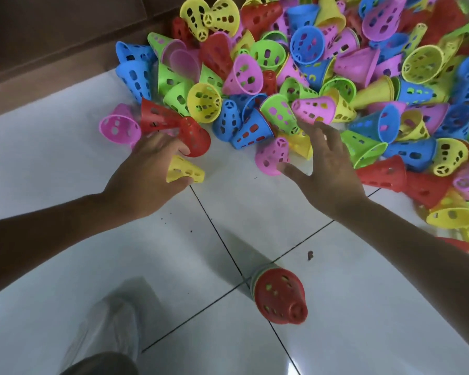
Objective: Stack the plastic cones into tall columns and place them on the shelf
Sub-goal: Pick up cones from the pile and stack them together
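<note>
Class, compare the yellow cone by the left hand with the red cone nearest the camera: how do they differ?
The yellow cone lies alone, held by the left hand; the red cone tops a nested stack standing untouched on the floor tiles. Both are perforated plastic.

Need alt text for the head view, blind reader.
Two hands reach into a pile of coloured cones on a white tiled floor: left hand grips a yellow cone, right hand is open. A red-topped stack stands nearer.
</note>
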Tool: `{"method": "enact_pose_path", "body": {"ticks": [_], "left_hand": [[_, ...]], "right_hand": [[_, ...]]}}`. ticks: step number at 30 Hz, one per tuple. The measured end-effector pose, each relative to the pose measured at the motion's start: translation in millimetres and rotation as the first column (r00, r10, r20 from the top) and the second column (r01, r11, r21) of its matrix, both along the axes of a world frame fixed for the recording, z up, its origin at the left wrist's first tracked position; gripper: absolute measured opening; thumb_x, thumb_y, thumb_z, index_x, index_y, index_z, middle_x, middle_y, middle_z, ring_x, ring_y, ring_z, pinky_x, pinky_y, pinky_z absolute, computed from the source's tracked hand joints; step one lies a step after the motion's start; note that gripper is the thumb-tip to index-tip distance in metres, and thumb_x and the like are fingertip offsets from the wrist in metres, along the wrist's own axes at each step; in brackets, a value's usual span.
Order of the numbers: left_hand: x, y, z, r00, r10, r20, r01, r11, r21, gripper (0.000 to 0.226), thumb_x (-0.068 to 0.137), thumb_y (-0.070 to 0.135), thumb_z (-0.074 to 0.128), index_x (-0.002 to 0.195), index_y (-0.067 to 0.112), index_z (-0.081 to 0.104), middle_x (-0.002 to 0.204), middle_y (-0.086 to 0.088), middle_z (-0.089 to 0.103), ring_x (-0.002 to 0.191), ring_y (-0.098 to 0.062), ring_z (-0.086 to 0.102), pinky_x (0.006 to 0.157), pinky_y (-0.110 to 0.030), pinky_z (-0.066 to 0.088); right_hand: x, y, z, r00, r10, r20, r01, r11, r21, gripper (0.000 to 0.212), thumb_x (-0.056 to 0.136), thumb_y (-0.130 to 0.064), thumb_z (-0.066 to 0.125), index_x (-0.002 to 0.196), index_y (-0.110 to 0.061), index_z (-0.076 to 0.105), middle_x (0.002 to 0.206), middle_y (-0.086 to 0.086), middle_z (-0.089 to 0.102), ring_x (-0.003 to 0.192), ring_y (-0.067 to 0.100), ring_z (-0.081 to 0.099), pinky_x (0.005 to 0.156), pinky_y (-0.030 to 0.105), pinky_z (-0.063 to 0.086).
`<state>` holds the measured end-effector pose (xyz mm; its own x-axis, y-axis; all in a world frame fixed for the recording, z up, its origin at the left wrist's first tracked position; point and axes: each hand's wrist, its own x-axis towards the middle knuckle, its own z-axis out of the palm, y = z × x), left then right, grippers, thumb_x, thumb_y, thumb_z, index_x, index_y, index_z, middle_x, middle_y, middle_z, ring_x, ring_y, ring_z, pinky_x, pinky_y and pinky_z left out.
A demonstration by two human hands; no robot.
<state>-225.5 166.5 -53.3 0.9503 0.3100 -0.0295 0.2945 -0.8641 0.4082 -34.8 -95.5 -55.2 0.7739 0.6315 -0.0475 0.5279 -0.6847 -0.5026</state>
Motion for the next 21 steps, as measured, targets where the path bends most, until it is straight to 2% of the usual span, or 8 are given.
{"method": "enact_pose_path", "body": {"ticks": [3, 7, 10, 15, 18, 21], "left_hand": [[1.1, 5.8, -3.9, 1.0, -0.004, -0.03, 0.003, 1.0, -0.023, 0.048, 0.083, 0.033, 0.079, 0.124, 0.019, 0.059, 0.129, -0.004, 0.053, 0.115, -0.023, 0.048, 0.082, -0.035, 0.045], [1.3, 13.4, -7.2, 0.999, -0.019, -0.027, 0.017, 0.999, -0.044, 0.046, 0.082, 0.033, 0.08, 0.121, 0.02, 0.059, 0.119, 0.001, 0.054, 0.098, -0.01, 0.042, 0.075, -0.029, 0.039], [2.1, 16.0, -8.2, 0.999, -0.03, -0.029, 0.028, 0.997, -0.068, 0.045, 0.08, 0.03, 0.082, 0.117, 0.02, 0.059, 0.116, 0.001, 0.054, 0.094, -0.012, 0.046, 0.072, -0.029, 0.041], [1.6, 19.0, -12.4, 0.996, -0.052, -0.072, 0.044, 0.994, -0.105, 0.049, 0.078, 0.024, 0.085, 0.12, 0.022, 0.059, 0.116, 0.003, 0.056, 0.094, -0.012, 0.055, 0.066, -0.021, 0.047], [0.8, 20.4, -13.5, 0.993, -0.062, -0.099, 0.05, 0.992, -0.12, 0.049, 0.077, 0.021, 0.086, 0.119, 0.022, 0.06, 0.114, 0.004, 0.057, 0.097, -0.012, 0.058, 0.069, -0.022, 0.051], [0.5, 19.4, -11.1, 0.994, -0.044, -0.099, 0.032, 0.992, -0.125, 0.05, 0.076, 0.022, 0.087, 0.119, 0.022, 0.062, 0.111, 0.003, 0.058, 0.097, -0.013, 0.057, 0.075, -0.029, 0.054]], "right_hand": [[9.9, 16.7, -6.0, 1.0, 0.016, 0.014, -0.015, 0.999, -0.051, 0.075, 0.091, -0.049, 0.067, 0.154, -0.038, 0.028, 0.155, 0.001, 0.029, 0.133, 0.036, 0.039, 0.099, 0.048, 0.044], [18.6, 29.1, -17.3, 0.999, 0.037, -0.017, -0.038, 0.998, -0.051, 0.075, 0.089, -0.049, 0.069, 0.152, -0.043, 0.029, 0.153, 0.002, 0.028, 0.134, 0.037, 0.039, 0.103, 0.051, 0.043], [23.3, 36.0, -22.7, 0.998, 0.054, -0.042, -0.057, 0.996, -0.067, 0.073, 0.089, -0.051, 0.066, 0.15, -0.046, 0.027, 0.157, 0.003, 0.024, 0.137, 0.04, 0.036, 0.103, 0.054, 0.043], [23.6, 47.1, -26.1, 0.996, 0.091, -0.003, -0.091, 0.987, -0.135, 0.064, 0.096, -0.044, 0.06, 0.15, -0.04, 0.027, 0.162, 0.005, 0.015, 0.137, 0.044, 0.038, 0.1, 0.057, 0.046], [25.8, 47.4, -29.3, 0.992, 0.128, -0.006, -0.128, 0.989, -0.077, 0.058, 0.097, -0.039, 0.06, 0.148, -0.034, 0.034, 0.16, 0.01, 0.021, 0.135, 0.043, 0.043, 0.103, 0.055, 0.048], [27.5, 45.3, -31.8, 0.993, 0.12, -0.017, -0.12, 0.993, -0.008, 0.05, 0.097, -0.034, 0.062, 0.144, -0.028, 0.044, 0.155, 0.013, 0.029, 0.136, 0.039, 0.043, 0.106, 0.047, 0.045]]}}
